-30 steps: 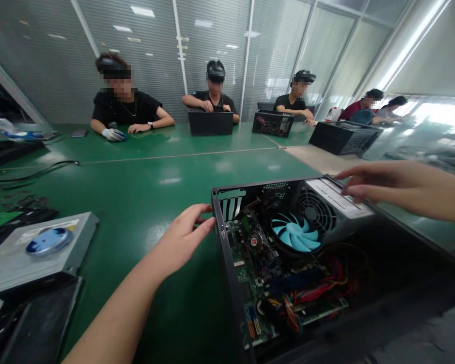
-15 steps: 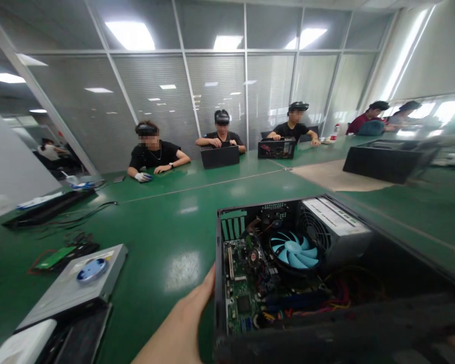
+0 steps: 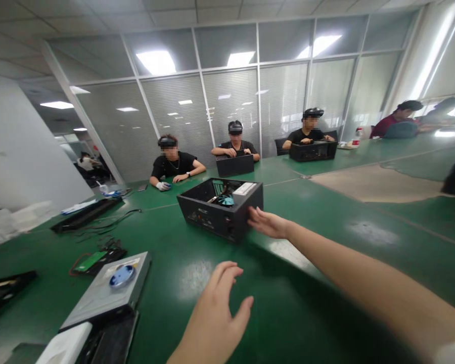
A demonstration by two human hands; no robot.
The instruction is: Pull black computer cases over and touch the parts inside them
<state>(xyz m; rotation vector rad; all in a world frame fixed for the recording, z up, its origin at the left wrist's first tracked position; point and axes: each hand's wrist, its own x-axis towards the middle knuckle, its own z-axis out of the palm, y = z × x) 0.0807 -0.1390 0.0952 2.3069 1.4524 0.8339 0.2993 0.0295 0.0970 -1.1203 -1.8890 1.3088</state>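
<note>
An open black computer case (image 3: 207, 220) stands on the green table, turned at an angle. Inside it a light-blue fan (image 3: 226, 201) shows beside a power supply (image 3: 244, 189) with a white label; most of the interior is hidden. My right hand (image 3: 269, 223) reaches out with fingers extended against the right side of the case, pressing there without gripping. Nearer to me, my left hand (image 3: 222, 308) hovers over the table, fingers apart and nothing in them. To its left lies a silver optical drive (image 3: 98, 293) with a round blue-and-white object (image 3: 122, 276) on top.
A small green circuit board (image 3: 91, 262) and black cables (image 3: 114, 217) lie to the left. Across the table (image 3: 167, 268), several people sit; two have black computer cases (image 3: 235, 165) before them. Brown sheet material (image 3: 349, 181) covers part of the right side.
The computer case has moved from close in front of me to farther across the table and turned. My left hand has come off its side; my right arm has stretched forward.
</note>
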